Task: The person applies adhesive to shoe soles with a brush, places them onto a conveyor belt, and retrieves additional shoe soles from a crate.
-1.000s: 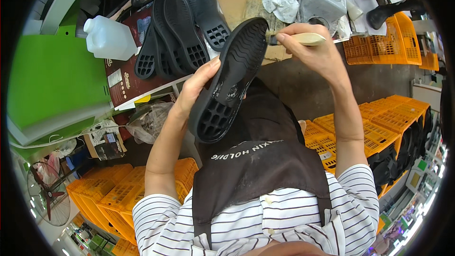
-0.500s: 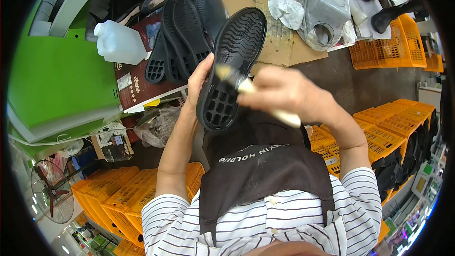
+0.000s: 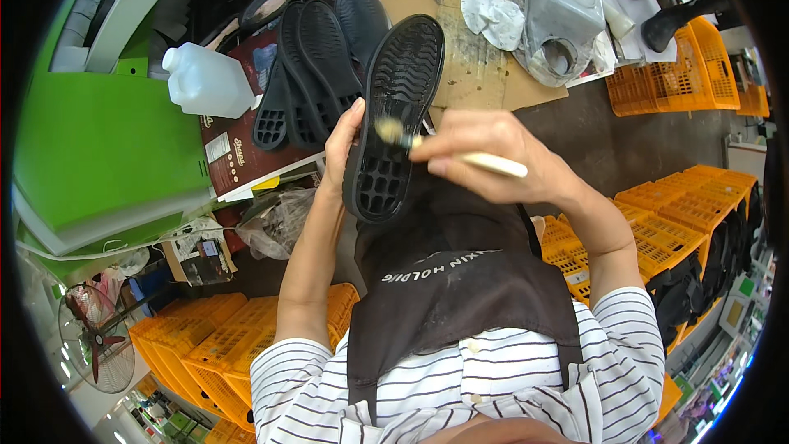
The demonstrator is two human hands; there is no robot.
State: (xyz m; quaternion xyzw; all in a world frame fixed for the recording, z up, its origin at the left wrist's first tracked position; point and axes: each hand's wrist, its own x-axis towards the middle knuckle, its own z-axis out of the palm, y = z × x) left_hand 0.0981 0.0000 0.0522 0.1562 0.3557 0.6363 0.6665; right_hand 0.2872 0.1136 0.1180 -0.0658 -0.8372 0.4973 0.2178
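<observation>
My left hand [image 3: 340,150] grips a black shoe sole [image 3: 403,74] by its left edge and holds it tilted up over my apron. The sole's wavy ridges are at the far end, and its heel grid of square hollows is nearest me. In my right hand [image 3: 501,148] is a brush [image 3: 493,165] with a pale handle. Its light bristles touch or hover just over the middle of the sole. The ridged part looks wet and shiny. Beyond my left hand, several more black soles [image 3: 329,41] lie together on the table.
A translucent white jug [image 3: 209,82] stands at the left beside a green cabinet [image 3: 107,148]. Stained cardboard [image 3: 472,74] covers the table, bearing a crumpled white cloth [image 3: 493,20] and a plastic-wrapped square container [image 3: 565,4]. Orange crates [image 3: 666,218] are at both sides; a fan [image 3: 99,341] is at lower left.
The held sole has shifted slightly left. My right hand and the brush have moved a little, and the blur on them has lessened. Both hands keep their holds.
</observation>
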